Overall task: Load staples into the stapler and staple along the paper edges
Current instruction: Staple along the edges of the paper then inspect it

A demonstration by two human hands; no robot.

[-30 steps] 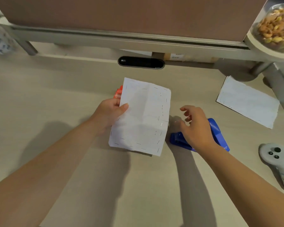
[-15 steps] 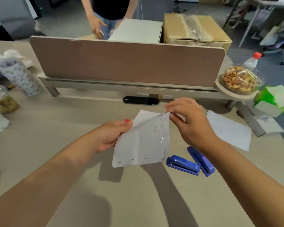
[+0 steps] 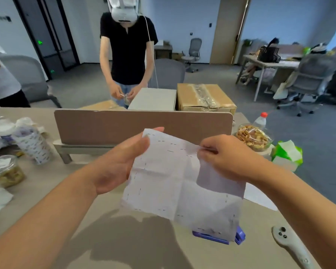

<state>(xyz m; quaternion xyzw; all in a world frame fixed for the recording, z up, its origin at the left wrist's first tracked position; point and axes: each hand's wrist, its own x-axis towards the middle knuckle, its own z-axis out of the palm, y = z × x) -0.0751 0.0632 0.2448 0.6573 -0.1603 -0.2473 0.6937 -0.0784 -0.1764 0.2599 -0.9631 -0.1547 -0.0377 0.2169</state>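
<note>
A creased white paper sheet with rows of staples along its edges is held up above the desk. My left hand grips its left edge, thumb on the top corner. My right hand pinches the top right edge between thumb and fingers. The blue stapler lies on the desk below, mostly hidden behind the sheet's lower right corner.
A second white sheet lies on the desk under my right arm. A grey controller rests at the lower right. A brown divider closes the desk's far side; a person stands beyond it. Jars and cups crowd the left, a nut bowl the right.
My right hand left the stapler and took the sheet's top right edge. Both hands raised the sheet off the desk, and my head tilted up.
</note>
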